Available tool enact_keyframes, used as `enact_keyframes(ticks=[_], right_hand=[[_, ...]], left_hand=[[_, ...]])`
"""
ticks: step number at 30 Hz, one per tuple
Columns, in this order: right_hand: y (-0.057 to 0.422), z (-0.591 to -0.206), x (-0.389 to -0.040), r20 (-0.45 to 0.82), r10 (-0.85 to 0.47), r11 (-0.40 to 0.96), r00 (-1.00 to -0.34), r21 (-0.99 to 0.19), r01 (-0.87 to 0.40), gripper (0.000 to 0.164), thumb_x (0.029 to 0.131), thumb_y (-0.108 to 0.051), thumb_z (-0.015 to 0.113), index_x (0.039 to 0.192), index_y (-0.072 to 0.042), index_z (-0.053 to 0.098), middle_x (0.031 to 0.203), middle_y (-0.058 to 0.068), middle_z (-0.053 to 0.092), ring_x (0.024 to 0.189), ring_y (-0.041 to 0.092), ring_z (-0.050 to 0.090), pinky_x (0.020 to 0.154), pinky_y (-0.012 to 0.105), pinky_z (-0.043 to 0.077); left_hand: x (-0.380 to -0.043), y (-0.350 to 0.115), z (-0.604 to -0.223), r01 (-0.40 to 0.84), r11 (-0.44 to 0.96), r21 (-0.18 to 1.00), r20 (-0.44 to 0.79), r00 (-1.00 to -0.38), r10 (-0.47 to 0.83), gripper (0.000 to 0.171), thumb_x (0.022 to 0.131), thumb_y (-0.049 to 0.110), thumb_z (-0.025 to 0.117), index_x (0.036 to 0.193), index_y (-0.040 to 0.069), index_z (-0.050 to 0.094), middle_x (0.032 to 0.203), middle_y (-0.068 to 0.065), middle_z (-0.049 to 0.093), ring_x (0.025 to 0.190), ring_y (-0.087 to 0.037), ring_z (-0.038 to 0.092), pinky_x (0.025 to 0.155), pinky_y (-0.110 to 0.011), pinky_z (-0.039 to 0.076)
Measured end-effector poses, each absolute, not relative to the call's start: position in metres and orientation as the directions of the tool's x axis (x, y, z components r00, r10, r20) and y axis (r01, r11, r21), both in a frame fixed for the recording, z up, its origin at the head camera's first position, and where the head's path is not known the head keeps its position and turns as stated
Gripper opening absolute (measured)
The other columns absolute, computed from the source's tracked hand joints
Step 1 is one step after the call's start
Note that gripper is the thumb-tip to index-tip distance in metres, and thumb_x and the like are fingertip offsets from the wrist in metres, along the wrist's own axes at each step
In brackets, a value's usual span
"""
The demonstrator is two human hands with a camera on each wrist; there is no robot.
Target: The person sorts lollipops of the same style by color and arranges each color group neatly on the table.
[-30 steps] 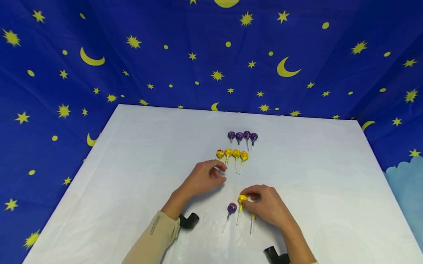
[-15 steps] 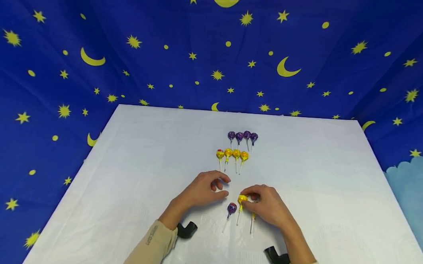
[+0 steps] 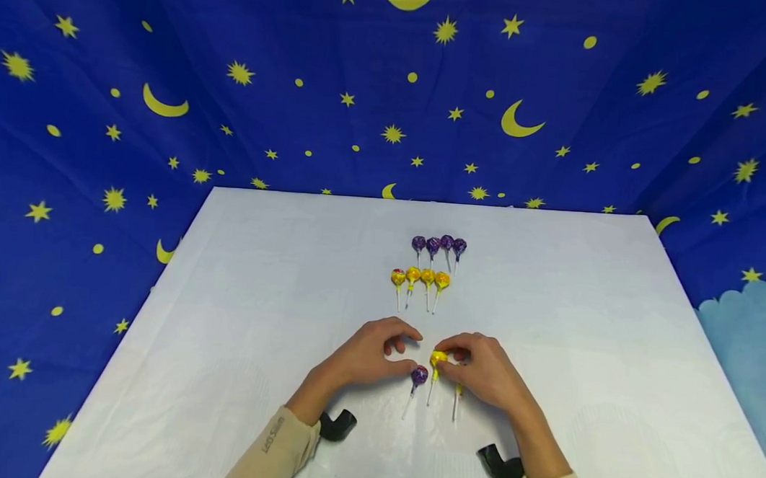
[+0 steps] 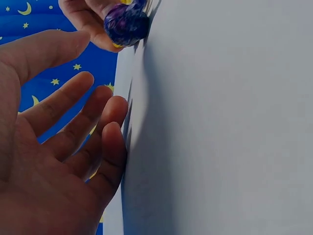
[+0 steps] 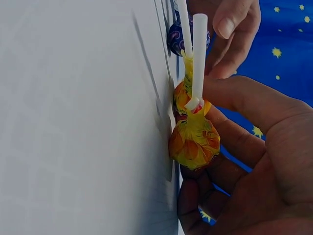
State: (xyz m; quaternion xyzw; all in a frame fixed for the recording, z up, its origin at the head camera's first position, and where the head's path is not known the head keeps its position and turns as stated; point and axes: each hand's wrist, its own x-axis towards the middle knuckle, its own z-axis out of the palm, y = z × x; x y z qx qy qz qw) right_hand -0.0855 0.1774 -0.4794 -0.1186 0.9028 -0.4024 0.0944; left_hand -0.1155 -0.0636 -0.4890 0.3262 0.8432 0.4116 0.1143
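Observation:
My right hand (image 3: 485, 372) pinches the wrapped head of a yellow lollipop (image 3: 437, 359) between thumb and fingers. Another yellow lollipop (image 5: 194, 144) lies beneath that palm; from above, mostly its white stick shows. My left hand (image 3: 377, 350) holds nothing, its thumb and fingers spread apart. Its thumb tip is right by a purple lollipop (image 3: 419, 375), whose stick points toward me. The left wrist view shows the same purple lollipop (image 4: 126, 24) beyond the thumb, with the right hand's fingers behind it.
Farther back on the white table (image 3: 278, 262) lies a row of several yellow lollipops (image 3: 428, 277). Behind it is a row of several purple lollipops (image 3: 433, 246). A blue curtain (image 3: 289, 39) with stars and moons borders the table. Black curved pieces (image 3: 501, 465) sit at both wrists.
My left hand has drawn back toward me from the yellow row, uncovering its sticks, and has come down beside the near purple lollipop. The right hand keeps its place and its pinch.

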Motion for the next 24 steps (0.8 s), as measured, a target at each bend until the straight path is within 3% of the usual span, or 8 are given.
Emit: enact_keyframes(ticks=[24], right_hand=[[0.1772, -0.4815, -0.0854, -0.061, -0.290, 0.637, -0.955, -0.757, -0.145, 0.017, 0.080, -0.022, 0.078, 0.097, -0.024, 0.074, 0.090, -0.012, 0.063, 0.080, 0.011, 0.056, 0.072, 0.034, 0.046]], left_hand=[[-0.1072, -0.0592, -0.4891, 0.517, 0.504, 0.692, 0.029, -0.718, 0.696, 0.020, 0.086, 0.034, 0.073, 0.105, 0.029, 0.071, 0.100, 0.022, 0.063, 0.088, -0.003, 0.055, 0.082, -0.027, 0.042]])
